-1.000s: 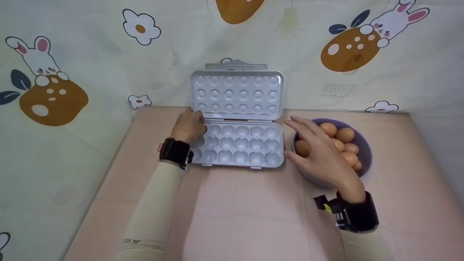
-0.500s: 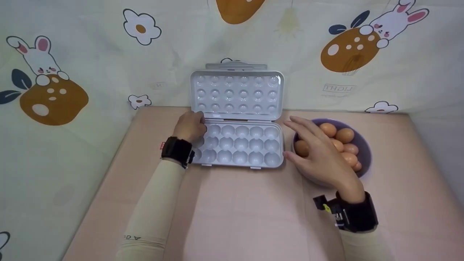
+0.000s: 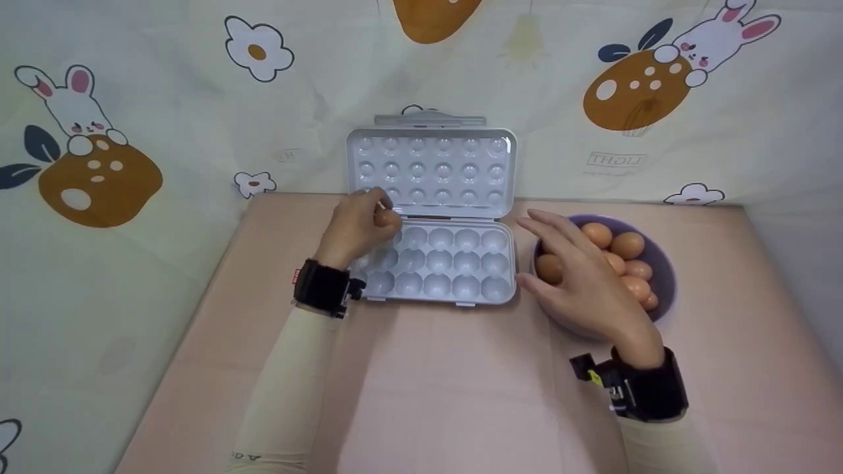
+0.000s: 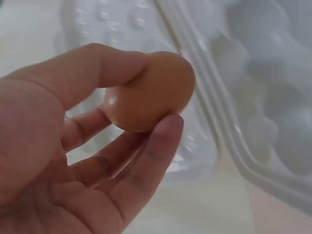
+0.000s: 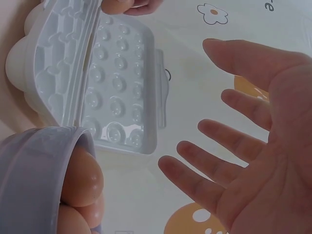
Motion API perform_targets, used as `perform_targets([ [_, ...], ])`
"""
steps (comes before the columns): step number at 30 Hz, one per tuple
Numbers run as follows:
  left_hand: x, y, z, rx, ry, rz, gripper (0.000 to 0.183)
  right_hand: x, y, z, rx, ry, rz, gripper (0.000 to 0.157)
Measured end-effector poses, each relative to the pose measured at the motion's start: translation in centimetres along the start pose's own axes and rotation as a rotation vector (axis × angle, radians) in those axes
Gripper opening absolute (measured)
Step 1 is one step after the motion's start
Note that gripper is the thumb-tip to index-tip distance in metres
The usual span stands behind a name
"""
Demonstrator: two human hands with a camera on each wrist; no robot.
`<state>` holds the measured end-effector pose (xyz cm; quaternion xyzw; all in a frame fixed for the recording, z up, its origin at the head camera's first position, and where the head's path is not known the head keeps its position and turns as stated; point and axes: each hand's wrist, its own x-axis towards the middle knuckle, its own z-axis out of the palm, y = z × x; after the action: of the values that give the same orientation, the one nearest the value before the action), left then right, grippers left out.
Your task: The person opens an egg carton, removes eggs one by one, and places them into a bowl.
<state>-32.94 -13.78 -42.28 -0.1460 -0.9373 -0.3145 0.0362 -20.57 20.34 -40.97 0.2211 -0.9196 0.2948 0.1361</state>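
Note:
Thumb and fingers of my left hand (image 3: 352, 227) pinch a brown egg (image 4: 153, 92) over the back left of a white egg box (image 3: 438, 263). The box stands open, its dimpled lid (image 3: 431, 172) raised behind the tray of round hollows. The hollows I can see hold no eggs; the far left ones are hidden by the left hand. My right hand (image 3: 586, 283) hovers at the left side of a purple bowl (image 3: 666, 283), fingers spread and holding nothing. Several brown eggs (image 5: 83, 178) lie in that bowl, some hidden beneath the right hand.
The box and bowl stand side by side on a pink tabletop (image 3: 448, 382). A pale cloth (image 3: 303, 125) printed with rabbits and flowers hangs directly behind the lid. Part of the bowl's near rim is covered by the right hand.
My left hand has risen from the tray's back left corner and shifted slightly right, so the egg it holds now shows. The right hand has stayed in place.

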Motion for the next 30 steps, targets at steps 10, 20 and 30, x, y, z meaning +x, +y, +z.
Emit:
perform_targets([
  [10, -1.8, 5.8, 1.9, -0.3, 0.004, 0.159, 0.035, 0.0, -0.2, -0.4, 0.031, 0.038, -0.014, 0.074],
  [20, -3.4, 9.8, 4.0, -0.468, -0.022, 0.276, 0.036, -0.1, -0.5, -0.7, 0.038, 0.082, -0.04, 0.071],
  [30, -4.1, 11.3, 5.6, -0.588, -0.079, 0.27, 0.038, -0.1, -0.7, -0.9, 0.048, 0.098, -0.059, 0.072],
])
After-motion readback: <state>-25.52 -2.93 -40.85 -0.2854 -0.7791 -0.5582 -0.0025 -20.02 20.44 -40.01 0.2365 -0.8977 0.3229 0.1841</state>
